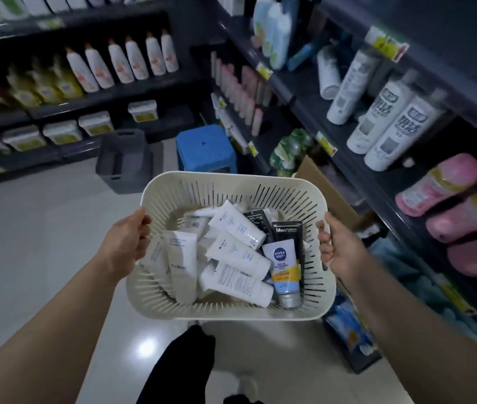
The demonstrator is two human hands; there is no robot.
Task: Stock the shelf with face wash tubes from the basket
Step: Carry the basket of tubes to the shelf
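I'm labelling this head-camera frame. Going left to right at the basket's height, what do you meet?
First the left hand gripping the basket rim → FLORAL tube → Nivea Men tube → right hand gripping the opposite rim → pink packs.

Left hand (127, 240) grips cream basket (231, 177) rim at 9 o'clock, right hand (337, 252) at 3. Face wash tubes (240, 225) piled loose inside, mostly white; Nivea Men tube (282, 266) at 4. Beyond basket: blue stool (205, 147) at 12, grey bin (123, 158) at 11, shelf (298, 91) with white bottles (391, 132) at 2.
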